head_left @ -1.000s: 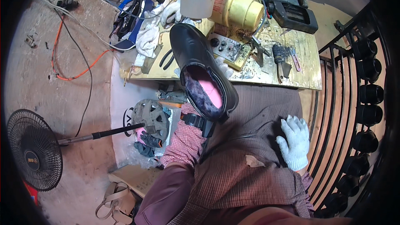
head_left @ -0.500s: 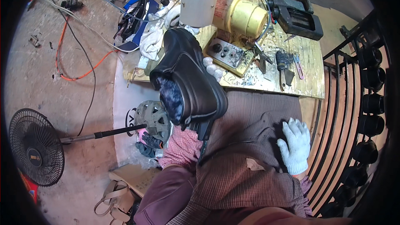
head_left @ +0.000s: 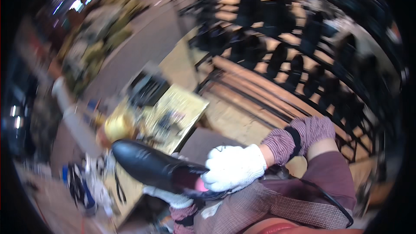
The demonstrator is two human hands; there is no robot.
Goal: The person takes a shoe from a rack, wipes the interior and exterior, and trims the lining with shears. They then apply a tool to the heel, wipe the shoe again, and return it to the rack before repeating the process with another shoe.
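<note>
A black leather shoe (head_left: 147,160) lies tilted across my lap, its toe pointing to the upper left and its opening toward me. The dark reddish inside shows at the opening. My left hand (head_left: 171,196), in a white knit glove, holds the shoe from beneath; its fingers are partly hidden under it. At the shoe's opening, my right hand (head_left: 234,167), also white-gloved, grips the collar edge with curled fingers. A small pink patch (head_left: 201,185) shows beside those fingertips; what it is I cannot make out.
The yellowish worktable (head_left: 184,104) bears a yellow motor-like machine (head_left: 117,128) and a dark tray (head_left: 148,87), all blurred. Black slatted racks with several dark shoes (head_left: 275,60) stand ahead and to the right. A white post (head_left: 78,125) rises at the left.
My view has swung right toward the racks. My right hand has come from my lap to the shoe's opening and closed there. The shoe is now lower, its toe turned to the left.
</note>
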